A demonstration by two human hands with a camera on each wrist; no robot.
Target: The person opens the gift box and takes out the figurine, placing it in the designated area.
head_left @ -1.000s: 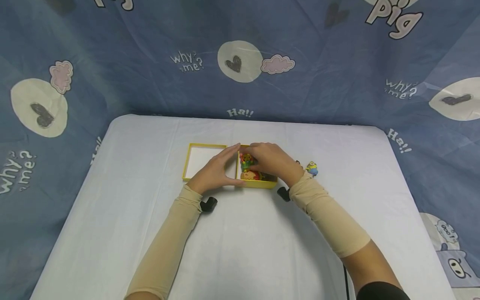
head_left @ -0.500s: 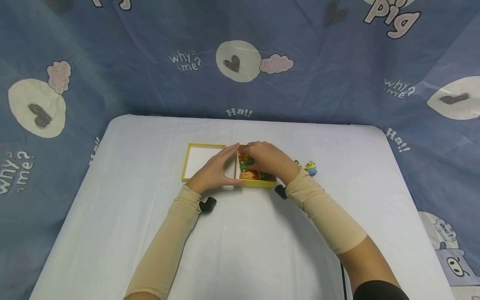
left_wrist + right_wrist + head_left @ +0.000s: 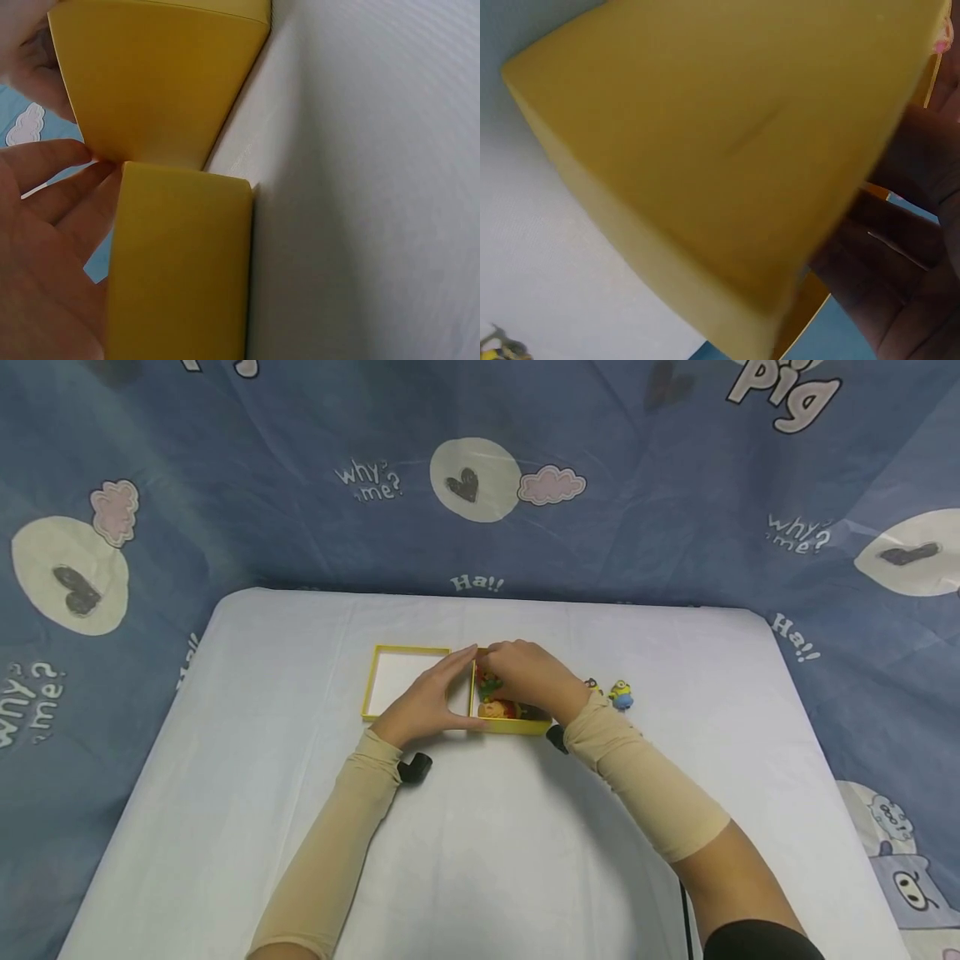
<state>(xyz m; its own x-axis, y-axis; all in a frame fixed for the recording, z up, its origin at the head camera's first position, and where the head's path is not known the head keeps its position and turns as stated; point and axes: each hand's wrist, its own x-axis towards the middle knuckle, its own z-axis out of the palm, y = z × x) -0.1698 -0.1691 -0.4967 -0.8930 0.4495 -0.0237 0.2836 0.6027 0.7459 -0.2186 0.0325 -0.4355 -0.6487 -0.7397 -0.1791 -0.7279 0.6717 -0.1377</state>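
Observation:
A yellow open box [image 3: 513, 727] holds small colourful toys, among them a green-and-red figure [image 3: 489, 683] and a red-and-tan one [image 3: 498, 709]. My left hand [image 3: 425, 703] spans the box's left side, thumb at the near corner and fingertips at the far one. Over the box bends my right hand [image 3: 534, 675], fingers down inside it among the toys. Its fingertips are hidden, and I cannot tell whether they hold a toy. In the right wrist view the box wall [image 3: 705, 135] covers much of that hand [image 3: 900, 262].
Left of the box lies a yellow-rimmed lid [image 3: 367, 685] with a white inside, partly behind my left hand. Two small minion figures, one in blue [image 3: 622, 695] and one partly hidden [image 3: 592, 684], stand right of my right wrist on the white table [image 3: 480, 860].
My right hand has shifted slightly left and away from me inside the box, covering more of the green-and-red figure. The left hand has stayed at the box's side.

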